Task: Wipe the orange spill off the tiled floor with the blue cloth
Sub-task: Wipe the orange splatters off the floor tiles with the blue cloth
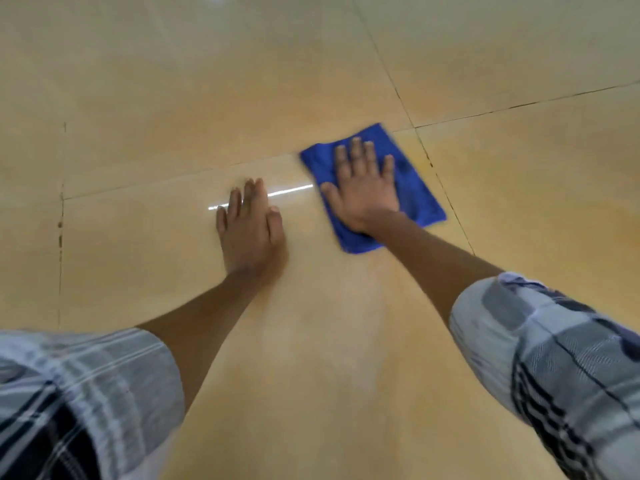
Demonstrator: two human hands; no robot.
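Observation:
The blue cloth [415, 188] lies folded flat on the beige tiled floor [173, 116], near a crossing of grout lines. My right hand [363, 188] presses palm down on top of it with fingers spread. My left hand [251, 225] rests flat on the bare tile to the left of the cloth, fingers together, holding nothing. A small orange-brown trace [424, 162] shows on the tile just right of the cloth, by the grout line. A pale wet streak [363, 306] runs on the floor below the cloth. The view is blurred.
Grout lines [519, 105] cross the glossy floor. A bright light reflection [291, 191] lies between my hands. Dark specks [60, 225] dot the left grout line. My checked sleeves [554, 358] fill the lower corners.

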